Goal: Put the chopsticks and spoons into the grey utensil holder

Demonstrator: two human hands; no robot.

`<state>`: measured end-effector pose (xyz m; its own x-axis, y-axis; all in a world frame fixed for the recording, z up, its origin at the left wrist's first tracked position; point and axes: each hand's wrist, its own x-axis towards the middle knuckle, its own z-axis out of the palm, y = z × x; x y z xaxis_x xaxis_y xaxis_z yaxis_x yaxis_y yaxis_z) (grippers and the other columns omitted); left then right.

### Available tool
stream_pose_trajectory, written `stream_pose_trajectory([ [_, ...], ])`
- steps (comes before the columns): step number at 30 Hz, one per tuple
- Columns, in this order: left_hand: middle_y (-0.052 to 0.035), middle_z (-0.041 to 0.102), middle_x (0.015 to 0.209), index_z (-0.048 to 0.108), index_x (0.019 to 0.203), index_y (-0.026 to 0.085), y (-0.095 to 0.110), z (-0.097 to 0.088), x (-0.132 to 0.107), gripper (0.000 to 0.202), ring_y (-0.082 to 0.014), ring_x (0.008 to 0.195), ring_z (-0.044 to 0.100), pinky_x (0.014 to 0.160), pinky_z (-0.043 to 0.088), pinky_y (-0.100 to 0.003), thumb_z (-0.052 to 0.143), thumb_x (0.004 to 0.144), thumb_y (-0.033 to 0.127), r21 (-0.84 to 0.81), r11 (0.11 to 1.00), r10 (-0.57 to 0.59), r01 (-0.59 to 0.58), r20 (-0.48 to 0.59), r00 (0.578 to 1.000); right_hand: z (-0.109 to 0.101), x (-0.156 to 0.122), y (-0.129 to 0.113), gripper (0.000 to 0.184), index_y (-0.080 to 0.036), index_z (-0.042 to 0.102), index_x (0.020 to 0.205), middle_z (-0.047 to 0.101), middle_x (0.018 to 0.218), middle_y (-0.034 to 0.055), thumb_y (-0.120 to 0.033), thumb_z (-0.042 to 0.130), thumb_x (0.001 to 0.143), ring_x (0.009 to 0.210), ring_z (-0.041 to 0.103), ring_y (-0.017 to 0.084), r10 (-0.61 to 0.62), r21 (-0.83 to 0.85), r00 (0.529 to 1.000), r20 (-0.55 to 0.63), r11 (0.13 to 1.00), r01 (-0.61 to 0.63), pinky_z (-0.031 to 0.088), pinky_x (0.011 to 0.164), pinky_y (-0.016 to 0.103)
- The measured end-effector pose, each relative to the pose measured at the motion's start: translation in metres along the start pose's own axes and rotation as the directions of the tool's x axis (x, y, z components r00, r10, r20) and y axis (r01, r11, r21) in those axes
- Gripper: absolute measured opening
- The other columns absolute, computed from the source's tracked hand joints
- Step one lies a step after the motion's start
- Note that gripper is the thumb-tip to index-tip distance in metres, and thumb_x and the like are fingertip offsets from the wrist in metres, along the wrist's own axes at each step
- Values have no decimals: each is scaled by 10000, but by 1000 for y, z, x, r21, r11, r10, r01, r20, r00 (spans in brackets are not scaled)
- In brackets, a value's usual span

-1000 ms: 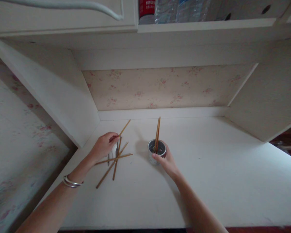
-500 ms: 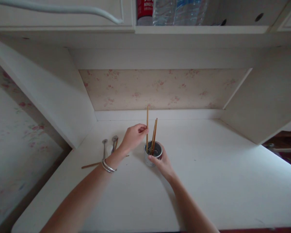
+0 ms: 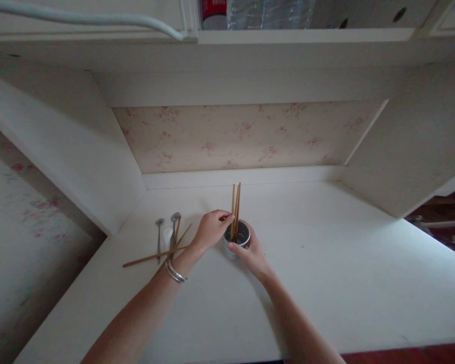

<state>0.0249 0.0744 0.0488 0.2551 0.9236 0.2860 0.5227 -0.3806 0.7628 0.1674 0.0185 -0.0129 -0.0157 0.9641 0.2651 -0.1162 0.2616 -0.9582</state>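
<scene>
My left hand point(image 3: 213, 228) pinches a wooden chopstick point(image 3: 233, 196), which stands upright with its lower end inside a perforated utensil holder point(image 3: 231, 251). Other chopsticks point(image 3: 238, 202) lean together in the same holder, close to the pinched one. Around the holder's right side wraps my right hand point(image 3: 253, 257), thumb at the front rim. To the left on the white counter lie a metal spoon point(image 3: 158, 237), a second metal spoon point(image 3: 174, 218), a white spoon point(image 3: 167, 236) and several loose chopsticks point(image 3: 146, 260), partly covered by my left forearm.
The white counter point(image 3: 349, 263) runs between two side panels, with a floral back wall point(image 3: 242, 136) behind. Overhead, a cabinet shelf point(image 3: 307, 35) holds clear plastic bottles point(image 3: 269, 14) and a red-labelled one point(image 3: 214, 7).
My left hand has lowered its chopstick deeper into the holder, beside the others. The view has shifted slightly, and more of the spoons and loose chopsticks shows. My right hand keeps its grip.
</scene>
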Motion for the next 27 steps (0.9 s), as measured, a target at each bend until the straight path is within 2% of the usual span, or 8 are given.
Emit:
stream_pose_trajectory([
  [6, -71, 724, 988, 727, 949, 173, 1, -1, -2, 321, -189, 889, 661, 842, 500, -304, 539, 876, 424, -45, 999, 11, -10, 35, 999, 1, -1, -3, 720, -225, 462, 1321, 606, 1272, 104, -384, 790, 701, 1158, 571, 267, 5, -18, 1000, 4, 1000, -5, 416, 1028, 466],
  [10, -107, 633, 1248, 656, 1150, 169, -2, 2, -18, 426, -218, 1126, 598, 954, 474, -323, 535, 881, 476, -279, 956, -77, 88, 49, 996, 1, 0, -6, 708, -241, 465, 1320, 597, 1296, 96, -399, 784, 707, 1187, 561, 269, -1, -7, 1000, 16, 1000, 2, 403, 1046, 466],
  [13, -120, 488, 1425, 477, 1370, 192, -9, 9, -39, 633, -247, 1291, 479, 1061, 404, -362, 590, 842, 522, -503, 848, -112, 168, 140, 984, 1, 0, -6, 707, -250, 456, 1327, 602, 1294, 90, -422, 772, 719, 1182, 569, 272, 10, 1, 999, 44, 1000, -10, 408, 1043, 472],
  [17, -156, 422, 1467, 208, 1501, 198, -22, 24, -58, 1038, -282, 1333, 431, 1128, 328, -406, 725, 688, 584, -740, 653, -23, 163, 196, 980, -2, -4, 1, 648, -263, 468, 1326, 593, 1314, 82, -541, 678, 780, 1220, 541, 274, 18, -3, 999, 42, 1000, -18, 376, 1073, 492],
  [21, -171, 461, 1424, 210, 1482, 187, -26, 32, -60, 1155, -289, 1323, 436, 1147, 285, -439, 872, 562, 408, -725, 680, -23, 111, 130, 991, 0, -9, 10, 522, -284, 525, 1284, 578, 1335, 59, -619, 450, 892, 1267, 499, 254, 81, -5, 997, -20, 997, -81, 341, 1099, 495],
  [24, -145, 528, 1353, 357, 1400, 202, -25, 35, -60, 1002, -278, 1252, 502, 1099, 349, -439, 885, 554, 298, -690, 718, -54, 88, 71, 996, 6, -8, 7, 510, -261, 540, 1257, 591, 1290, 76, -609, 390, 914, 1219, 525, 259, 38, -20, 981, -189, 999, -42, 366, 1064, 499],
  [25, -136, 558, 1314, 419, 1352, 201, -24, 35, -60, 917, -273, 1215, 530, 1073, 377, -433, 879, 564, 284, -688, 722, -47, 74, 59, 997, 9, -7, 3, 481, -252, 551, 1227, 596, 1258, 80, -587, 404, 916, 1196, 533, 256, -22, -54, 951, -308, 999, 6, 369, 1055, 488],
  [27, -127, 605, 1238, 497, 1274, 191, -23, 36, -61, 803, -269, 1135, 577, 1014, 427, -423, 872, 567, 263, -692, 719, -36, 62, 51, 998, 19, -5, -12, 387, -233, 569, 1154, 605, 1163, 79, -517, 457, 916, 1126, 553, 240, -185, -167, 822, -539, 980, 111, 389, 1021, 450],
])
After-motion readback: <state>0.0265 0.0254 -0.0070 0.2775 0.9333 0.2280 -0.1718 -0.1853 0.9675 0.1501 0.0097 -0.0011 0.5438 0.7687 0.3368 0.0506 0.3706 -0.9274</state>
